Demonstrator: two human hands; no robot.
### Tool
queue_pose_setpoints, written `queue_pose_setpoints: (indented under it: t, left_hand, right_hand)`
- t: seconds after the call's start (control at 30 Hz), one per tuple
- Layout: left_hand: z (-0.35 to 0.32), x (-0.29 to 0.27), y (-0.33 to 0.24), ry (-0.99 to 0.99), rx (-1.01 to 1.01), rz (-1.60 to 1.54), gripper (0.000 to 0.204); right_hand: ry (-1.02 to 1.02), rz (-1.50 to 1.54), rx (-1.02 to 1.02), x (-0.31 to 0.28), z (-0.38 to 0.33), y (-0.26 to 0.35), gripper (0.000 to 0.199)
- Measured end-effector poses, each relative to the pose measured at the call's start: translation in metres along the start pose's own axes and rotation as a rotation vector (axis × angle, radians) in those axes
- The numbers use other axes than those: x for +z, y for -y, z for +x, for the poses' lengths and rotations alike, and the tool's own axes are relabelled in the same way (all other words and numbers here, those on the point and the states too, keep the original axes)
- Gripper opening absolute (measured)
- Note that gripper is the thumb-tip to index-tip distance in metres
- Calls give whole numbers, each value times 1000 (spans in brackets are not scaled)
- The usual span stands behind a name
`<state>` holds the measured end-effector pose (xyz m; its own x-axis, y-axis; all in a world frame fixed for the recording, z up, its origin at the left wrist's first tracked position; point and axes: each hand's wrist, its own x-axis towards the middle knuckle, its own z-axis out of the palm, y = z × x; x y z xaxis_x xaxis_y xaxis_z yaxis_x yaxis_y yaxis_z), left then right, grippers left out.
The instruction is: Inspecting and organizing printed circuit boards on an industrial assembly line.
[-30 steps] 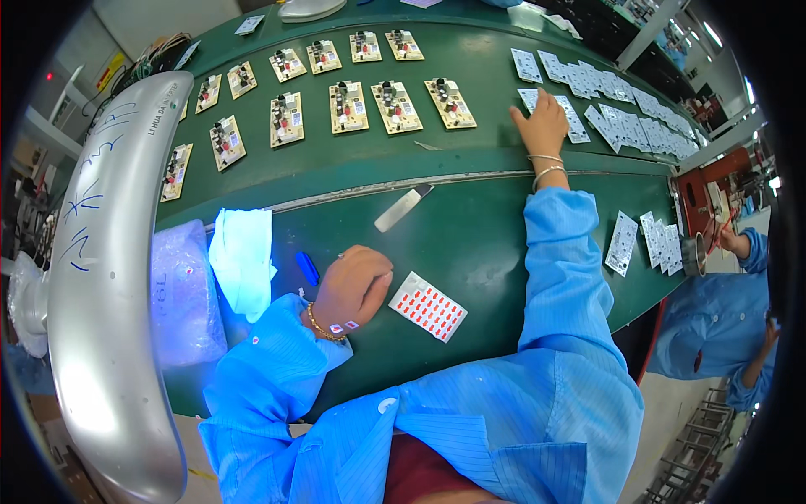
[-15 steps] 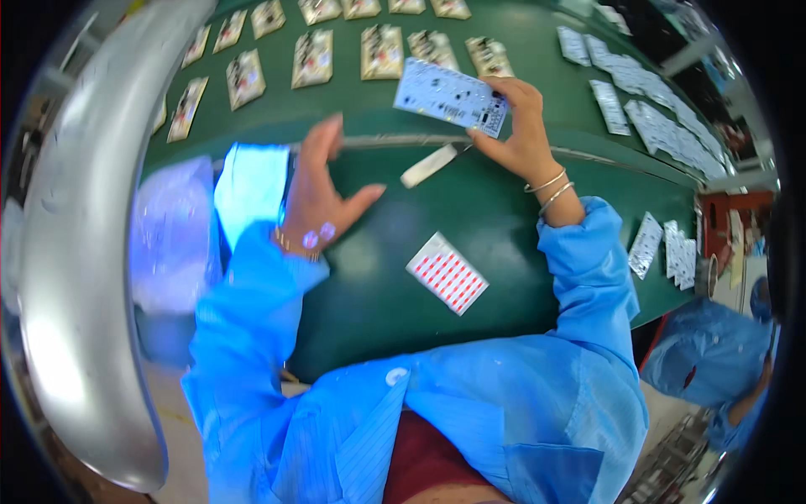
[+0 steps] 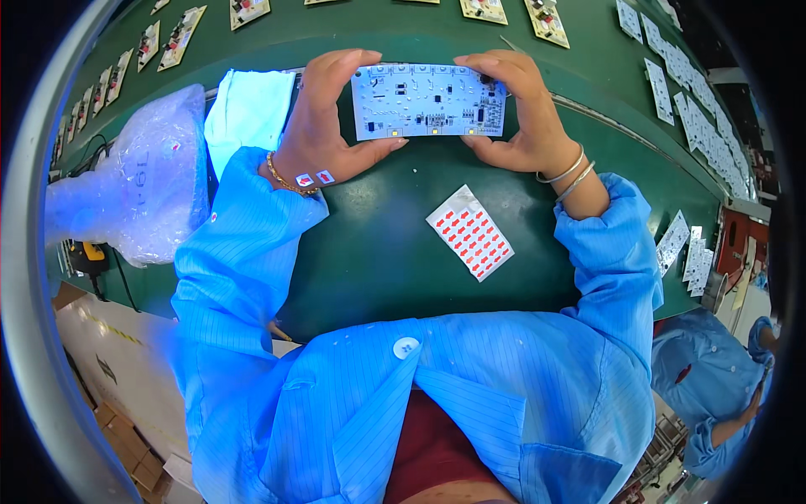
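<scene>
A white printed circuit board [image 3: 428, 105] is held level between my hands, its face with small chips and solder points turned up. My left hand [image 3: 326, 126] grips its left end, thumb at the near edge and fingers at the far edge. On the right end, my right hand [image 3: 529, 118] has the same kind of hold. Two small red-and-white stickers [image 3: 315, 178] are stuck near my left wrist. Below the board, on the green bench, lies a sheet of red arrow stickers [image 3: 470, 233], tilted; its upper corner has bare backing.
Beyond the bench edge, yellowish circuit boards [image 3: 180, 38] stand in rows on a green surface. More white boards [image 3: 701, 118] lie at the far right. A bubble-wrapped bundle [image 3: 155, 181] and a brightly lit pale cloth [image 3: 249, 113] are at left. Another person [image 3: 705, 361] is at right.
My left hand has come over to the board and taken its left end. The board has turned level. The view has shifted, and the white-handled tool no longer shows. The far yellowish boards sit elsewhere in view.
</scene>
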<state>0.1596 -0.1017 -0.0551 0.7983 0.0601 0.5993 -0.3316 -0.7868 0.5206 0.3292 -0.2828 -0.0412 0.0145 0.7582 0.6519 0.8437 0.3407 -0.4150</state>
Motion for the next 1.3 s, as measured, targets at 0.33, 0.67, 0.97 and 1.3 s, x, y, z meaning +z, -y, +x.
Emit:
queue_pose_setpoints:
  t: [0.33,0.67,0.97,1.3]
  left_hand:
    - [-1,10,9,-161,1,-223,93]
    - [-5,9,9,-129,-34,-345,94]
    - [-3,4,6,-70,22,-129,93]
    - [1,6,-7,-101,-638,-653,51]
  right_hand:
    - [-50,-41,-16,2,-6,-10,75]
    - [46,213,177,4,-14,-7,82]
    - [84,217,223,3,-12,-5,81]
    - [-51,852,943,17,-3,13,38]
